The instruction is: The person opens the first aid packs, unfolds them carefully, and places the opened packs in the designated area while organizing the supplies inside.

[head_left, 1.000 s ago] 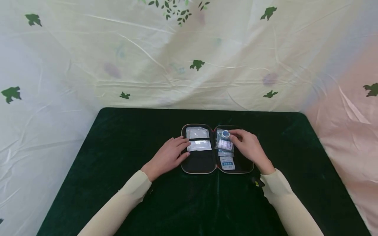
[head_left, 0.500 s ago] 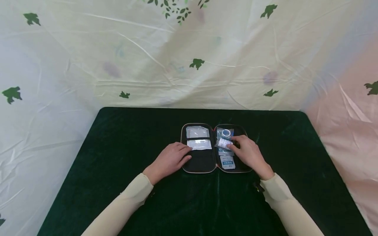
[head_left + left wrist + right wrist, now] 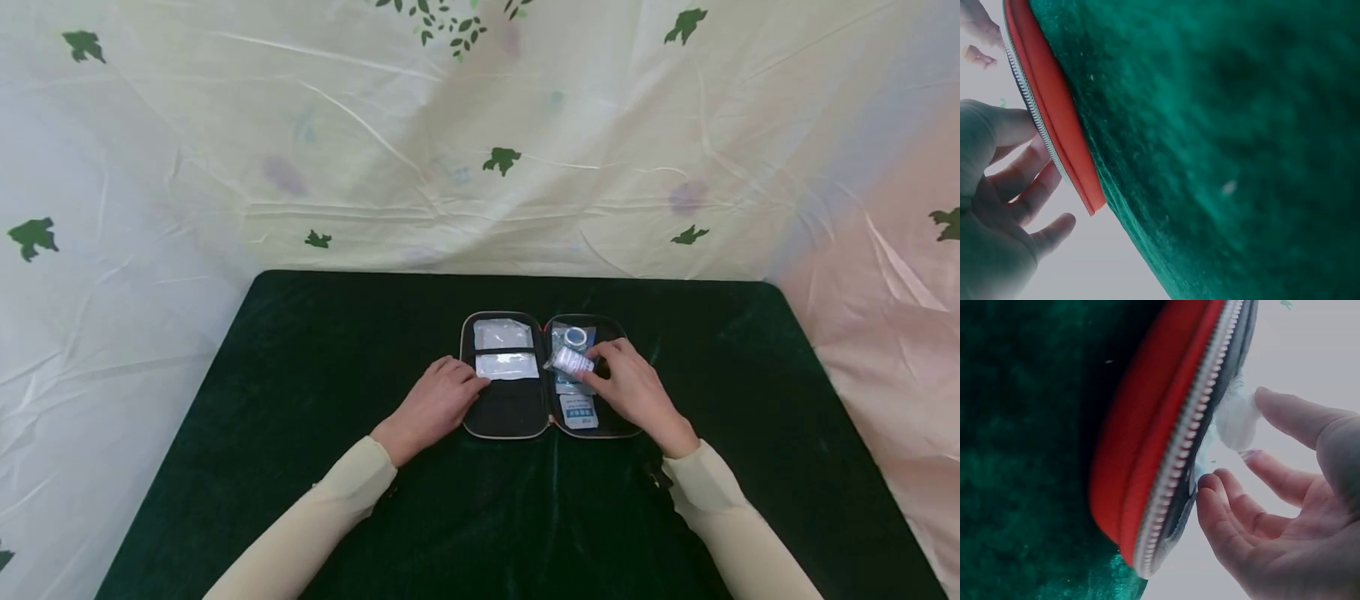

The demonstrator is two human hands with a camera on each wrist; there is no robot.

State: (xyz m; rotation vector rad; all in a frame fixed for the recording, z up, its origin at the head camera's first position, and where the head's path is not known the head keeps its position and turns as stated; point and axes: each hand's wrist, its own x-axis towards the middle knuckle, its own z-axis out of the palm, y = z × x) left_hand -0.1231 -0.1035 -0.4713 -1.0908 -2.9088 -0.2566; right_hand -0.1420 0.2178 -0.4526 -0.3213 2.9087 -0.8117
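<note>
An unzipped case (image 3: 504,410) lies spread flat, black inside, with a red shell and silver zipper in both wrist views. Over its right half, my right hand (image 3: 637,387) pinches a small white roll in a clear printed wrapper (image 3: 572,362) between thumb and index finger. In the right wrist view the roll (image 3: 1237,419) looks pale and blurred. My left hand (image 3: 435,406) rests at the case's left rim, its fingers loosely bent over the edge. The left wrist view shows those fingers (image 3: 1034,194) spread beside the zipper, holding nothing.
Flat clear packets (image 3: 504,335) sit under an elastic strap in the left half. A roll of tape (image 3: 575,337) lies behind the wrapped roll, a white and blue packet (image 3: 578,412) in front. Dark green cloth (image 3: 337,350) covers the table; a pale printed curtain (image 3: 420,167) hangs behind.
My right hand has moved from the tape roll toward me to the wrapped roll, which now tilts in its fingers. My left hand has drawn back slightly, its fingers more bent.
</note>
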